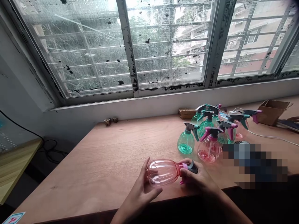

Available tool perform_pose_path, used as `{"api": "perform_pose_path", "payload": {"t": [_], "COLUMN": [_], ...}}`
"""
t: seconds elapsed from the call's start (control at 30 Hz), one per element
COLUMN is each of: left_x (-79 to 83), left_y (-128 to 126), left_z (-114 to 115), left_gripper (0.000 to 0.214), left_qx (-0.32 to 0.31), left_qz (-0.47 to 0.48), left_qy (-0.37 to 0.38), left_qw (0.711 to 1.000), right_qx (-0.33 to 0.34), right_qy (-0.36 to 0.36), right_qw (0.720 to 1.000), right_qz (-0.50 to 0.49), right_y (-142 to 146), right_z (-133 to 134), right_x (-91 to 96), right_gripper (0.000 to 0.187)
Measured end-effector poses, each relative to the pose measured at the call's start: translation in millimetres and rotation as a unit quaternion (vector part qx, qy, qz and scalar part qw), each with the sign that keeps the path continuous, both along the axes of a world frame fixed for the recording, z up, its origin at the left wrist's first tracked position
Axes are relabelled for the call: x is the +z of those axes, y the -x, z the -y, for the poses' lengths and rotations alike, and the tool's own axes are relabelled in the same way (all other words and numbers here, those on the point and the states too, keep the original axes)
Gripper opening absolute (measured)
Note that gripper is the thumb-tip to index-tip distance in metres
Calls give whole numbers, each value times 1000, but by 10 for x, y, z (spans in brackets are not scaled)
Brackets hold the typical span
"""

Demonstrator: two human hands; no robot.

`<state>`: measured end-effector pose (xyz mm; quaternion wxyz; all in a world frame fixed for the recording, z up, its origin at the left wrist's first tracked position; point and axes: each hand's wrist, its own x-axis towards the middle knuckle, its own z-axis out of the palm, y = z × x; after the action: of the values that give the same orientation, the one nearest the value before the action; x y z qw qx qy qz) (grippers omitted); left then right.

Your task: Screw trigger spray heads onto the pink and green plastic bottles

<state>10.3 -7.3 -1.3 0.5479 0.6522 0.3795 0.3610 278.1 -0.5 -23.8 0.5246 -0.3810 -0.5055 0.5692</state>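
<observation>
A clear pink spray bottle [163,171] lies on its side in the air above the front edge of the table, its base to the left. My left hand [141,191] cups the base end, thumb below and fingers behind it. My right hand [202,175] is closed around the neck and the grey and pink spray head [192,167], partly hiding them. Just beyond my right hand stand a pink spray bottle [207,151] and a green spray bottle [186,143], both upright with a little liquid inside.
Several more green and pink spray bottles crowd behind these two. An open cardboard box [271,113] and a white cable [268,136] are at the right. A brown block [187,113] and two small pieces [107,122] sit by the window wall. A blurred patch covers something at right.
</observation>
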Motion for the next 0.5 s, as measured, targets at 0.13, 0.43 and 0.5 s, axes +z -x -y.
{"api": "perform_pose_path", "payload": {"t": [0.13, 0.43, 0.5], "left_x": [-28, 27, 33], "left_y": [17, -9, -18], "left_z": [-1, 39, 40], "left_gripper": [98, 84, 86], "left_qx": [3, -5, 0], "left_qz": [3, 13, 7], "left_qy": [-16, -75, -79], "left_qw": [1000, 997, 997], "right_qx": [3, 5, 6], "right_qy": [3, -1, 1], "right_qw": [1000, 1000, 1000], "right_qz": [-5, 1, -4], "right_y": [-4, 17, 16], "right_z": [5, 19, 26], "right_x": [-4, 12, 16], "right_gripper": [36, 35, 35]}}
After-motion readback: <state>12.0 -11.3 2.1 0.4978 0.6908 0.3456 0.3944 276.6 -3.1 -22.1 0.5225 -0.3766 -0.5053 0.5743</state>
